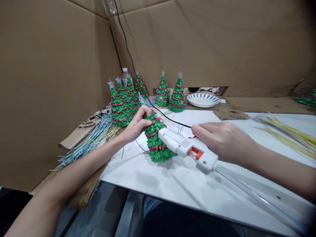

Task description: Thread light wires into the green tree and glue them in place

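My left hand [140, 123] grips a small green Christmas tree [158, 154] near its top, thumb and fingers closed around it. The tree has red garland and a clear star, and it stands tilted on the white table. In my right hand [222, 140] is a white hot glue gun [189, 144], its handle hidden by the fingers. The gun's nozzle is at the tree's side, at mid-height; whether it touches, I cannot tell. A long clear glue stick [256, 194] sticks out of its back end.
Several finished-looking trees [120, 108] stand at the back left, beside a plastic bottle [126, 77]. A striped plate [203, 100] sits behind. Teal and white wires [91, 141] lie left, yellow wires [291, 131] right. A black cord [125, 39] hangs down to the gun. Cardboard walls [209, 42] enclose the table [138, 179].
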A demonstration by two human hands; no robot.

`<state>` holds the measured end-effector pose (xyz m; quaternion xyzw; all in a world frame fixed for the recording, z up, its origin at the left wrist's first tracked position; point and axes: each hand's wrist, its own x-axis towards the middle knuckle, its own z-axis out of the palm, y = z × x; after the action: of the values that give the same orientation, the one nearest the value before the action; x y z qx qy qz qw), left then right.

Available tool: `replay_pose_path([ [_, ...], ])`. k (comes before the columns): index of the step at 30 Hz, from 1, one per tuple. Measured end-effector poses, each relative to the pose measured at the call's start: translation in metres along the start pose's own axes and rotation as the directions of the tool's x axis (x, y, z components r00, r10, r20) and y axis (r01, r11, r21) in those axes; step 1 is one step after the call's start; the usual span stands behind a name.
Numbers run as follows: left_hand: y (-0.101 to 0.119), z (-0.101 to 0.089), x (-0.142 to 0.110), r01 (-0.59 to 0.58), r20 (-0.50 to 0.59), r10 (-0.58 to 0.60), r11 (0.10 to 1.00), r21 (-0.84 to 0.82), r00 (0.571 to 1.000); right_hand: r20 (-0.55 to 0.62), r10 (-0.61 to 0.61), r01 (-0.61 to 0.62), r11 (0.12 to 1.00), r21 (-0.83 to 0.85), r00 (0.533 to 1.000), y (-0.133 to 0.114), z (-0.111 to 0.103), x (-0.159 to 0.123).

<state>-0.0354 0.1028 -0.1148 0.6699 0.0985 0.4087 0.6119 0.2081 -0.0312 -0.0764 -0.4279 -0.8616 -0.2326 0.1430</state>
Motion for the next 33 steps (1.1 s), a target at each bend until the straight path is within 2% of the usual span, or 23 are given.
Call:
replay_pose_path([
  [10, -0.006, -0.006, 0.002, -0.026, 0.029, 0.025, 1.000, 0.007, 0.999, 0.005, -0.033, 0.034, 0.997, -0.074, 0.999, -0.001, 0.001, -0.004],
  [13, -0.007, -0.006, 0.002, -0.042, 0.017, 0.042, 0.998, 0.039, 0.999, 0.051, -0.027, 0.029, 0.999, -0.028, 0.998, -0.001, 0.000, -0.004],
  [18, -0.005, -0.003, 0.002, -0.052, 0.009, 0.052, 0.996, 0.067, 0.999, 0.184, 0.116, -0.147, 0.976, 0.162, 0.976, 0.002, -0.008, 0.002],
  [22, -0.004, -0.003, 0.001, -0.038, 0.003, 0.038, 0.996, 0.084, 0.999, 0.328, 0.246, -0.336, 0.907, 0.253, 0.912, 0.006, -0.020, 0.016],
  [26, -0.002, -0.003, 0.001, -0.040, -0.016, 0.043, 0.988, 0.148, 0.999, 0.319, 0.182, -0.286, 0.903, 0.320, 0.930, 0.010, -0.030, 0.030],
  [28, -0.001, -0.003, 0.002, -0.048, -0.006, 0.050, 0.988, 0.147, 0.999, 0.342, 0.184, -0.311, 0.877, 0.366, 0.921, 0.013, -0.034, 0.034],
  [33, 0.000, -0.002, 0.003, -0.061, 0.036, 0.058, 0.992, 0.106, 0.998, 0.499, 0.306, -0.524, 0.760, 0.384, 0.810, 0.026, -0.038, 0.035],
])
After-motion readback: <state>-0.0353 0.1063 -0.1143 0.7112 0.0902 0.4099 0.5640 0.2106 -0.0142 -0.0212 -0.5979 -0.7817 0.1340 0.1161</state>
